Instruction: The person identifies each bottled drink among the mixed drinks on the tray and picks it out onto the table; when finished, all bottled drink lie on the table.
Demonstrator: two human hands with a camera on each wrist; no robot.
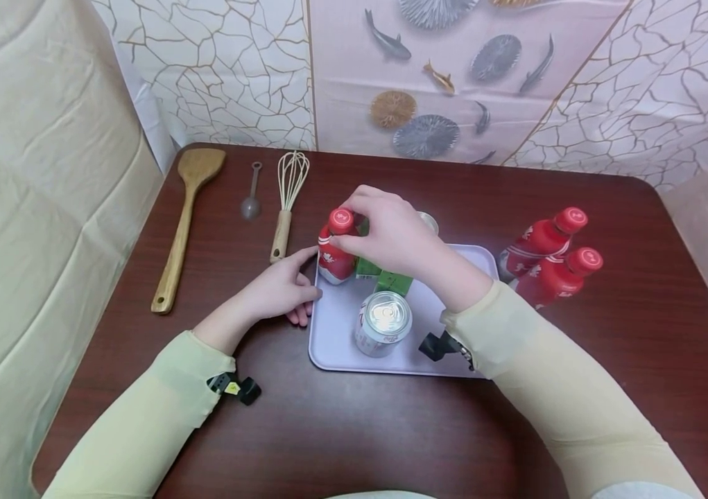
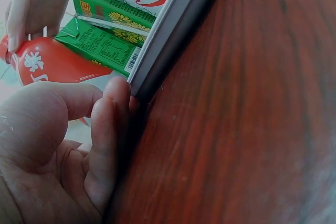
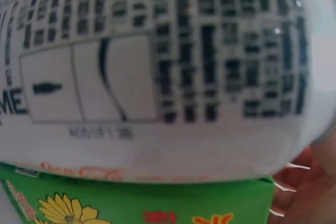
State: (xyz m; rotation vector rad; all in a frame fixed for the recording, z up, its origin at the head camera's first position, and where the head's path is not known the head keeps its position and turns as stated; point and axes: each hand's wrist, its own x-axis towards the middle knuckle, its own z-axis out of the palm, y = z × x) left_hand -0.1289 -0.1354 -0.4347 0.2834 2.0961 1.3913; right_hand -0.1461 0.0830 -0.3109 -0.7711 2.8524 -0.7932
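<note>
My right hand (image 1: 394, 229) grips a red bottle (image 1: 336, 260) near its cap, at the back left corner of a lilac tray (image 1: 335, 346). Thumb and curled fingers of my left hand (image 1: 275, 291) hold the tray's left rim, close beside the bottle's base. Green drink cartons (image 2: 105, 45) with yellow flowers lie on the tray next to the bottle, partly hidden under my right hand in the head view. A white Coca-Cola can (image 1: 383, 326) stands at the tray's front. In the right wrist view the can (image 3: 157, 77) fills most of the picture.
Two more red bottles (image 1: 537, 242) stand right of the tray. Another can (image 1: 427, 222) shows behind my right hand. On the left lie a wooden spatula (image 1: 185, 215), a small measuring spoon (image 1: 251, 206) and a whisk (image 1: 285, 215). A patterned wall covering borders the table's back.
</note>
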